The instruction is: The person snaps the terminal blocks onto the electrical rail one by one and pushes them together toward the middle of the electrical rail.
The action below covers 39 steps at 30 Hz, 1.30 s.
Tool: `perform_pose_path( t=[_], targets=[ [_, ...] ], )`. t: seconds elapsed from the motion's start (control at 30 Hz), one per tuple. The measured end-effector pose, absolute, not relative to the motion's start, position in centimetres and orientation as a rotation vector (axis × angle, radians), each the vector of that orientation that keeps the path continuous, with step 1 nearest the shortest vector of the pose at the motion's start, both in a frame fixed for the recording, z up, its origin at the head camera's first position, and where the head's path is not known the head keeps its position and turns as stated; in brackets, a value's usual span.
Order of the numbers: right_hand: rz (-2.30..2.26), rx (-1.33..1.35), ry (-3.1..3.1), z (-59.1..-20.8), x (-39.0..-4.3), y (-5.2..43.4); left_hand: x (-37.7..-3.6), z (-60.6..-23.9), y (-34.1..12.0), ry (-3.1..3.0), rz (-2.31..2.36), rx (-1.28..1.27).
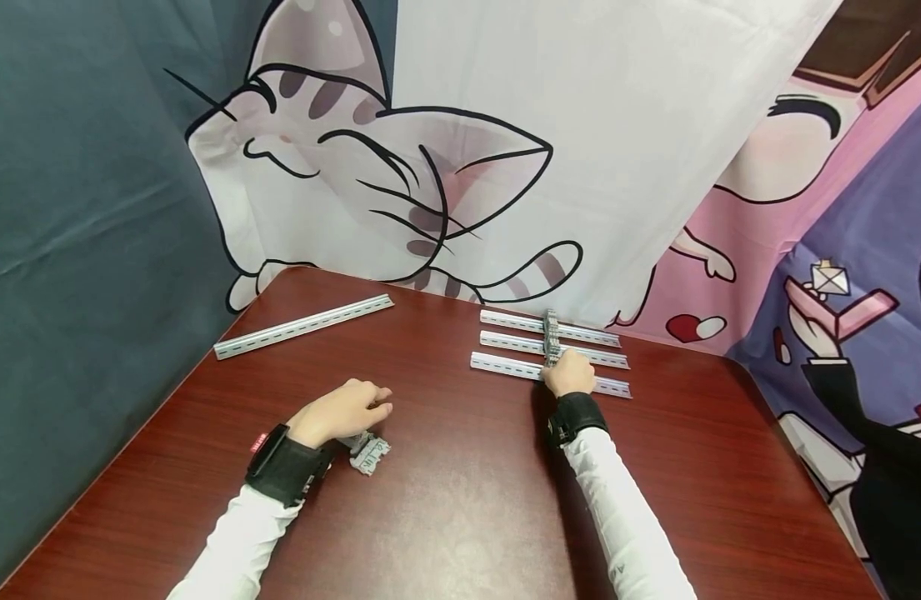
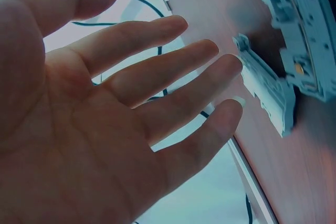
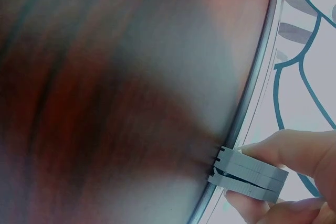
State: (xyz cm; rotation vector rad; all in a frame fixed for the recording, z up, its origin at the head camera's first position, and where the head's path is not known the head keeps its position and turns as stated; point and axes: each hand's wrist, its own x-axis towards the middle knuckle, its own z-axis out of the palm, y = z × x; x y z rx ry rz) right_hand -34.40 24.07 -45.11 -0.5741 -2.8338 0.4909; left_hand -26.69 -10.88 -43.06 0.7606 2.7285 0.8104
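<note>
My right hand [image 1: 570, 374] is over the nearest of three parallel slotted DIN rails [image 1: 505, 365]. In the right wrist view its thumb and fingers pinch two grey terminal blocks [image 3: 252, 174], side by side with a narrow gap between them, right at a rail's edge. More grey terminal blocks [image 1: 552, 337] sit across the middle and far rails, just beyond that hand. My left hand [image 1: 343, 411] hovers with fingers spread and palm bare. Below it lie loose grey terminal blocks [image 1: 370, 454]; the left wrist view shows one lying flat [image 2: 268, 95] beside a larger group [image 2: 310, 35].
A fourth slotted rail [image 1: 302, 326] lies at an angle at the table's back left. The reddish-brown table [image 1: 445, 517] meets a cloth with a cartoon cat [image 1: 400, 192] at its back edge. Dark cloth [image 1: 77, 250] hangs along the left side.
</note>
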Motion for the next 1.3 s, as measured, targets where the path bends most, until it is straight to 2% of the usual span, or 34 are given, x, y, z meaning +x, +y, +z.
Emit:
perform_pose_path(
  t=[0.43,0.7,0.9,1.1,1.2,1.3],
  targets=[
    [0.516,-0.497,-2.82,-45.1,-34.6,24.1,-27.3,-42.8,-13.3,2.788,0.809,0.659],
    [0.565,-0.438,-2.776,-44.6,-32.2,25.1,-29.3,-42.2,-15.5,2.793,0.776,0.595],
    [0.646,-0.364,-2.776,-42.3,-28.9,28.2,-33.3,-41.4,-16.5,2.886,0.803,0.642],
    [0.709,-0.302,-2.817,-40.6,-25.6,31.0,-37.5,-42.6,-16.9,2.978,0.581,0.418],
    [0.713,-0.267,-2.826,-40.1,-24.6,31.8,-40.7,-45.0,-17.3,2.925,0.517,0.328],
    [0.708,-0.251,-2.821,-39.6,-23.8,32.5,-47.0,-51.4,-18.3,2.953,0.421,0.35]
  ],
)
